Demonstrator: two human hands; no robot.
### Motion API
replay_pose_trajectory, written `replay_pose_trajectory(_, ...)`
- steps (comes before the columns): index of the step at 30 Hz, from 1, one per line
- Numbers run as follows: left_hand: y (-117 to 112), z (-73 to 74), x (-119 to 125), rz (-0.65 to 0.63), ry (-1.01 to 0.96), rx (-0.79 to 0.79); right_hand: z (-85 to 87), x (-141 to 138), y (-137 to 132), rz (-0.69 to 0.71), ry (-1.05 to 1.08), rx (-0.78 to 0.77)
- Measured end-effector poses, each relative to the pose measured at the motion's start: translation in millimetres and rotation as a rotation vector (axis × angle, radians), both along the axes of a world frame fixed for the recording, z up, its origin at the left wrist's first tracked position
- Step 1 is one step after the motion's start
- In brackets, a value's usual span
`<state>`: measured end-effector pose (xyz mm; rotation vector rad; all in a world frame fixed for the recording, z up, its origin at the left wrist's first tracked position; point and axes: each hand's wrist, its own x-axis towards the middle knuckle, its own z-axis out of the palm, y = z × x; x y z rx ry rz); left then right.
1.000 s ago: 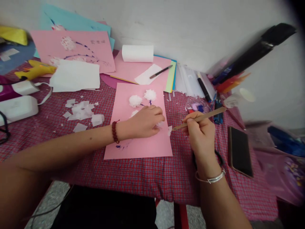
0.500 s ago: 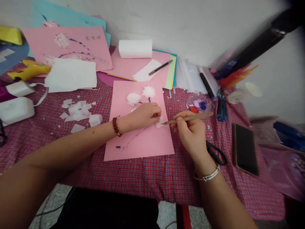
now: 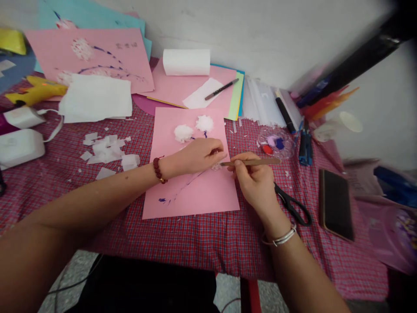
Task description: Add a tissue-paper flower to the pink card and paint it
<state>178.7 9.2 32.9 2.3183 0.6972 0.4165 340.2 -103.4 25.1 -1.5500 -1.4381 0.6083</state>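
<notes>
A flat wooden stick with a tapered tip point(image 3: 265, 161) is held in my right hand point(image 3: 256, 176), between thumb and fingers. Its tip meets a small crumpled piece of white tissue point(image 3: 216, 166) at the right side of a pink paper sheet point(image 3: 192, 195). Over that sheet is my left hand point(image 3: 208, 154), palm down, one finger stretched toward the stick's tip and a gap showing between its fingers. Two fluffy white tissue blossoms point(image 3: 193, 128) sit on the sheet's upper part. Below my left hand runs a thin painted blue branch point(image 3: 185, 187).
Loose tissue squares point(image 3: 107, 150) lie on the left of the checked tablecloth point(image 3: 182, 237). A paint palette point(image 3: 276, 143), black-handled scissors point(image 3: 295, 206) and a phone point(image 3: 335, 204) lie right. Behind are a white roll point(image 3: 186, 62), finished pink artwork point(image 3: 107, 48) and a yellow glue gun point(image 3: 35, 91).
My left fingers have loosened from a pinch at the tissue, one finger now stretching right. My right hand and the stick have shifted slightly left, with the stick lying more level.
</notes>
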Motion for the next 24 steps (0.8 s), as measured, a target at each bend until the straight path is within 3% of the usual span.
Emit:
replay_pose_trajectory(6,-4,-2.8,1,-0.103,0.016,0.119,0.7,0,2,-0.032,0.012,-0.035)
replay_pose_trajectory(11,-3,-11.6,7,-0.105,-0.002,0.171,9.3,4,-1,-0.029,0.046,-0.047)
replay_pose_trajectory(15,-1,-8.3,7,-0.119,-0.002,0.139,20.0,9,-3,-0.155,0.182,0.013)
replay_pose_trajectory(17,3,2.1,3,-0.083,-0.01,0.082,22.1,12,-2,-0.201,0.237,0.03)
replay_pose_trajectory(20,15,30.1,-15,0.033,-0.038,0.018,19.8,17,-1,-0.185,0.304,0.017)
replay_pose_trajectory(24,29,70.8,-70,0.237,0.004,0.091,14.4,18,-5,-0.137,0.394,-0.016)
